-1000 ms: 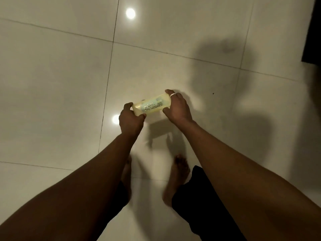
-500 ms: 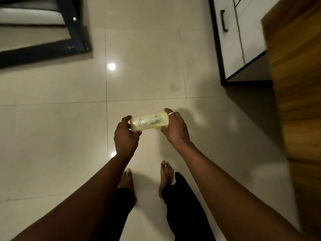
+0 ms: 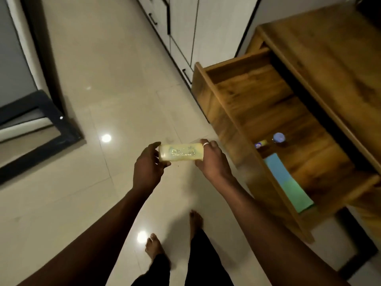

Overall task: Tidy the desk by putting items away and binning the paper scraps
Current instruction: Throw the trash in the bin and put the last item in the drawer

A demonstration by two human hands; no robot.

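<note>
A pale yellow bottle (image 3: 181, 152) with a printed label lies level in the air between my hands, above the tiled floor. My left hand (image 3: 147, 169) grips its left end with curled fingers. My right hand (image 3: 214, 162), a ring on one finger, grips its right end. To the right, the wooden desk (image 3: 321, 44) has its drawer (image 3: 214, 104) pulled out. Inside the drawer lie a blue-green flat pad (image 3: 288, 182) and two small round-capped containers (image 3: 278, 138).
White cabinets with dark handles (image 3: 181, 27) stand at the back. A dark-framed panel (image 3: 39, 129) lies on the floor at the left. My bare feet (image 3: 154, 246) stand on the glossy tiles below my arms. The drawer's front corner juts toward my right hand.
The view has swung up and to the right: the open drawer and the desk have come into sight. Both hands keep hold of the bottle, now closer to the drawer.
</note>
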